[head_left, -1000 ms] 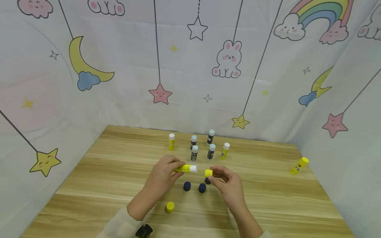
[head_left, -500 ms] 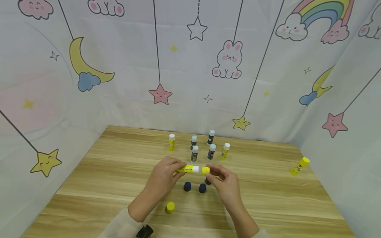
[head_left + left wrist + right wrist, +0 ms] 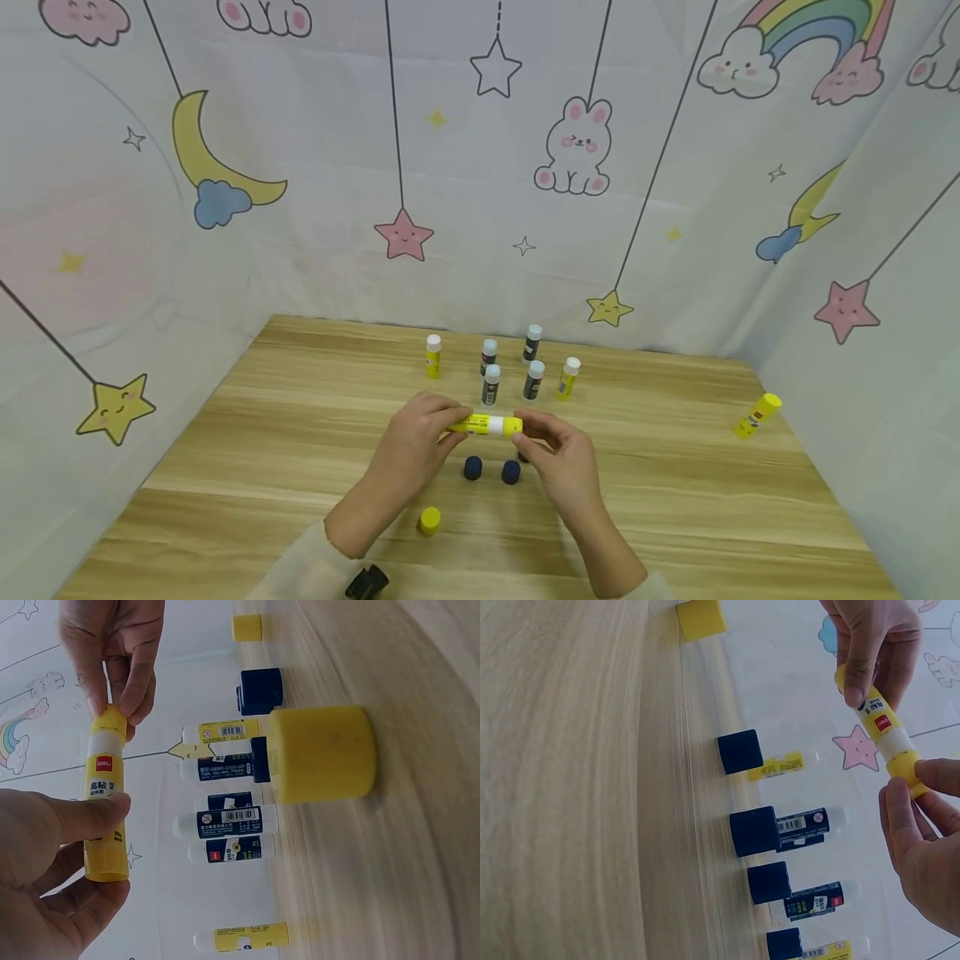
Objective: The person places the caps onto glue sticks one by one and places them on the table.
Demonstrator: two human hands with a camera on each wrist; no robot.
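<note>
My left hand [image 3: 422, 437] grips a yellow glue stick [image 3: 474, 425] by its body, holding it sideways above the table. Between the thumb and fingers of my right hand [image 3: 568, 467] is a yellow cap [image 3: 513, 427], set over the stick's white end. A white band still shows between cap and label, plain in the left wrist view on the glue stick [image 3: 105, 787]. Below the hands, dark blue caps [image 3: 472, 468] stand on the table, one partly hidden by the right hand. Nearer the front stands a loose yellow cap [image 3: 430, 521].
Behind the hands stand several uncapped glue sticks with pale tops, some dark blue [image 3: 491, 385], others yellow [image 3: 433, 357]. A capped yellow glue stick [image 3: 757, 416] stands far right on the wooden table [image 3: 720, 517]. A printed white curtain [image 3: 315, 250] encloses the back and sides.
My right hand has moved left with the yellow cap, closing the gap to the glue stick's white end. The left hand stays nearly in place.
</note>
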